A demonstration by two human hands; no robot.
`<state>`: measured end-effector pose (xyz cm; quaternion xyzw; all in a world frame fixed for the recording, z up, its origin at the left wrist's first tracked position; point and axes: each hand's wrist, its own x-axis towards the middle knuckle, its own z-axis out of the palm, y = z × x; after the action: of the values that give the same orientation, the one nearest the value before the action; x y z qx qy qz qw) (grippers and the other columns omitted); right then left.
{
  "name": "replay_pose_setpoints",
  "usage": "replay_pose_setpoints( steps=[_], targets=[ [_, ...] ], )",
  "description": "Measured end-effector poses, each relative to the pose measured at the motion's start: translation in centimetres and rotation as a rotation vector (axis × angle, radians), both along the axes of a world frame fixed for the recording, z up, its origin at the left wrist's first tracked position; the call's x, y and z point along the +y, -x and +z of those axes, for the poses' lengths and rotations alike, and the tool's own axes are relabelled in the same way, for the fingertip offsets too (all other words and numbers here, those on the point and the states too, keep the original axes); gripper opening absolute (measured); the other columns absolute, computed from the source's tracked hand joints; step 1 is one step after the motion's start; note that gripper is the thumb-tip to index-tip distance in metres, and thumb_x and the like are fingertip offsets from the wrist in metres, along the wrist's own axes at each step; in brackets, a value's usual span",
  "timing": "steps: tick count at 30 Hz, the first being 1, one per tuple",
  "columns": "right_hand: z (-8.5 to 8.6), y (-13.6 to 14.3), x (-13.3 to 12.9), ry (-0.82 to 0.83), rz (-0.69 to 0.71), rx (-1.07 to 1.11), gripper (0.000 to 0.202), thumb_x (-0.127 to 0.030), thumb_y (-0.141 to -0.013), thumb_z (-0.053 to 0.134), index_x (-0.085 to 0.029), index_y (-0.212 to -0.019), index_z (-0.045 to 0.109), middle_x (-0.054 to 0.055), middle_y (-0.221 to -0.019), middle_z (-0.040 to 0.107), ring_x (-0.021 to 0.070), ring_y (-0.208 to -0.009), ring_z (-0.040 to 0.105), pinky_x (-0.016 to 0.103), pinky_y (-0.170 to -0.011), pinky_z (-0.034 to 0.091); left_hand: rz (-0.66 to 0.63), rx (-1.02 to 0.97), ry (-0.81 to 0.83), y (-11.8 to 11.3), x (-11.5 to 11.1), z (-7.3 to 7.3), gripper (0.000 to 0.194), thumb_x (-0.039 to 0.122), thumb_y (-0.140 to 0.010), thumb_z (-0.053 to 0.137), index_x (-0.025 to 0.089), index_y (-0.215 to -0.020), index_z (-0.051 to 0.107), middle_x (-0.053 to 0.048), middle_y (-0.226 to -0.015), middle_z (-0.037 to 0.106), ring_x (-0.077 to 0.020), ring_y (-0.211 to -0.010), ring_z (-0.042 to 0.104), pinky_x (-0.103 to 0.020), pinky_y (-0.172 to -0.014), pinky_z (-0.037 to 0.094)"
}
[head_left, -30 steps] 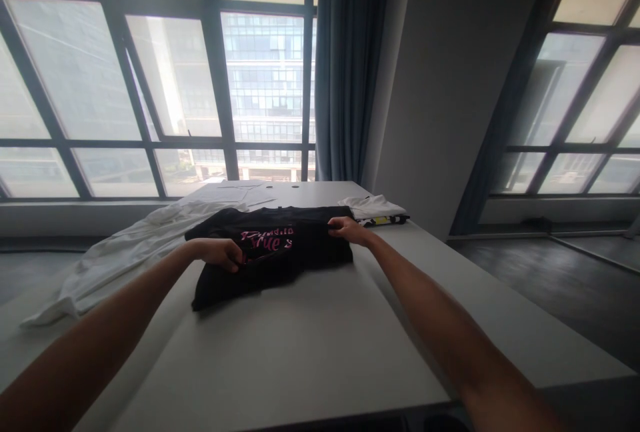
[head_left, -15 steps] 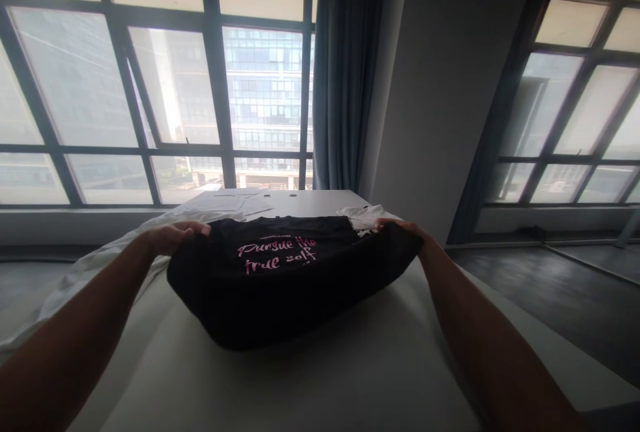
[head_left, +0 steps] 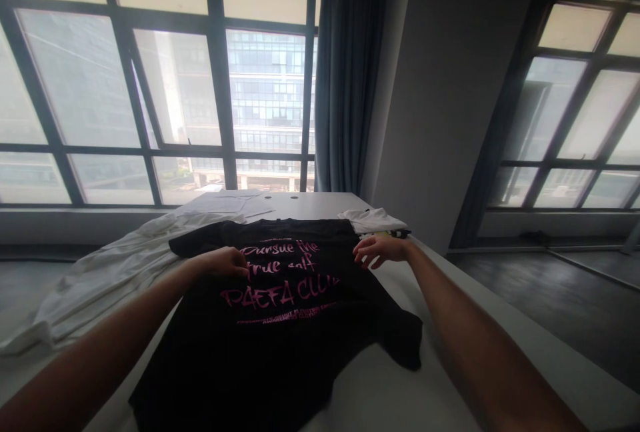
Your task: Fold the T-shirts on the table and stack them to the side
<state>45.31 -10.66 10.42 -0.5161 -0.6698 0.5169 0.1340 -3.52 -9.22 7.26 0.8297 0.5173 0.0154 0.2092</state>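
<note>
A black T-shirt (head_left: pixel 240 352) with pink lettering lies spread over the white table, its collar toward the far end. The right sleeve is bent toward me, and the near hem runs out of view at the bottom. Over the left part of the lettering is my left hand (head_left: pixel 225 261), its fingers curled down and mostly hidden; whether they pinch the cloth does not show. Beside the shirt's right edge, my right hand (head_left: pixel 384 249) is open with bent fingers apart, holding nothing.
White cloth (head_left: pixel 115 272) lies rumpled along the left side of the table (head_left: pixel 320 203). A folded white garment (head_left: pixel 373 220) rests at the far right edge on something patterned. Beyond the table stand windows, a blue-grey curtain (head_left: pixel 340 85) and a pillar (head_left: pixel 440 99).
The T-shirt, held up by both hands before, now lies spread toward me with more lettering showing. Both hands have moved inward and down; the right has let go.
</note>
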Motion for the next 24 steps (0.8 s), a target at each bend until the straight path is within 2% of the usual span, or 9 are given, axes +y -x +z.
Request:
replay_pose_setpoints(
  steps=[2, 4, 7, 10, 15, 17, 20, 22, 24],
  targets=[
    [-0.7, 1.6, 0.4, 0.025, 0.059, -0.075, 0.06, -0.058, -0.062, 0.082, -0.016, -0.103, 0.066, 0.012, -0.107, 0.07, 0.0225, -0.091, 0.069, 0.031, -0.074, 0.055, -0.046, 0.042, -0.004, -0.7, -0.2, -0.7, 0.062, 0.066, -0.063, 0.072, 0.022, -0.106, 0.072, -0.004, -0.105, 0.074, -0.0274, -0.098, 0.067, -0.032, -0.085, 0.052],
    [-1.5, 3.1, 0.8, 0.002, 0.105, -0.194, 0.063, -0.06, -0.059, 0.083, -0.017, -0.101, 0.068, 0.01, -0.102, 0.071, 0.0236, -0.093, 0.068, 0.03, -0.074, 0.054, -0.052, 0.113, 0.01, -1.2, -0.4, -1.3, 0.082, 0.064, -0.057, 0.077, 0.024, -0.127, 0.064, -0.008, -0.128, 0.066, -0.033, -0.115, 0.061, -0.038, -0.097, 0.049],
    [-2.9, 4.9, 1.4, -0.185, 0.104, -0.437, 0.067, -0.055, -0.053, 0.087, -0.017, -0.106, 0.069, 0.01, -0.101, 0.07, 0.0256, -0.095, 0.066, 0.03, -0.075, 0.052, -0.031, 0.229, 0.01, -1.6, -0.7, -2.0, 0.116, 0.061, -0.046, 0.084, 0.027, -0.149, 0.042, -0.013, -0.159, 0.033, -0.0411, -0.142, 0.032, -0.05, -0.113, 0.033],
    [-4.1, 5.9, 1.7, -0.363, 0.077, -0.617, 0.075, -0.047, -0.048, 0.09, -0.02, -0.113, 0.067, 0.009, -0.107, 0.068, 0.0274, -0.096, 0.066, 0.031, -0.077, 0.051, -0.042, 0.279, 0.072, -1.6, -0.8, -2.8, 0.132, 0.058, -0.041, 0.087, 0.027, -0.156, 0.028, -0.014, -0.164, 0.013, -0.0434, -0.148, 0.01, -0.057, -0.117, 0.02],
    [-4.8, 5.8, 1.0, -0.325, 0.058, -0.775, 0.093, -0.041, -0.026, 0.095, -0.024, -0.112, 0.065, 0.006, -0.099, 0.069, 0.0312, -0.093, 0.066, 0.035, -0.076, 0.051, -0.109, 0.288, 0.106, -0.9, -1.9, -4.1, 0.141, 0.056, -0.04, 0.088, 0.026, -0.158, 0.018, -0.015, -0.164, 0.01, -0.0452, -0.148, 0.005, -0.063, -0.114, 0.019],
    [-4.8, 5.6, 0.3, -0.319, 0.049, -0.811, 0.093, -0.04, -0.022, 0.095, -0.023, -0.109, 0.066, 0.005, -0.094, 0.07, 0.0318, -0.09, 0.067, 0.036, -0.075, 0.051, -0.118, 0.301, 0.116, -0.7, -2.7, -4.3, 0.141, 0.056, -0.041, 0.088, 0.026, -0.159, 0.016, -0.015, -0.164, 0.005, -0.0451, -0.148, 0.003, -0.063, -0.114, 0.02],
    [-4.8, 5.4, -0.4, -0.256, 0.019, -0.821, 0.089, -0.039, -0.026, 0.095, -0.023, -0.108, 0.066, 0.005, -0.089, 0.071, 0.03, -0.081, 0.068, 0.036, -0.07, 0.051, -0.12, 0.31, 0.13, -0.7, -3.5, -4.0, 0.143, 0.058, -0.039, 0.087, 0.026, -0.159, 0.015, -0.015, -0.164, 0.002, -0.0447, -0.148, 0.002, -0.061, -0.115, 0.021],
    [-4.7, 5.3, -0.3, -0.18, 0.027, -0.812, 0.086, -0.037, -0.03, 0.095, -0.023, -0.11, 0.067, 0.004, -0.085, 0.071, 0.0283, -0.074, 0.069, 0.035, -0.067, 0.051, -0.109, 0.274, 0.113, -0.6, -3.3, -3.5, 0.135, 0.062, -0.043, 0.085, 0.027, -0.158, 0.021, -0.014, -0.165, 0.01, -0.0435, -0.148, 0.011, -0.057, -0.115, 0.025],
    [-4.5, 5.0, 0.5, -0.212, 0.032, -0.805, 0.073, -0.039, -0.039, 0.094, -0.022, -0.105, 0.069, 0.005, -0.083, 0.071, 0.0278, -0.075, 0.069, 0.035, -0.067, 0.05, -0.048, 0.203, 0.037, -0.3, -2.3, -3.1, 0.114, 0.069, -0.058, 0.075, 0.027, -0.155, 0.032, -0.013, -0.162, 0.024, -0.0401, -0.146, 0.025, -0.051, -0.115, 0.03]
  ],
)
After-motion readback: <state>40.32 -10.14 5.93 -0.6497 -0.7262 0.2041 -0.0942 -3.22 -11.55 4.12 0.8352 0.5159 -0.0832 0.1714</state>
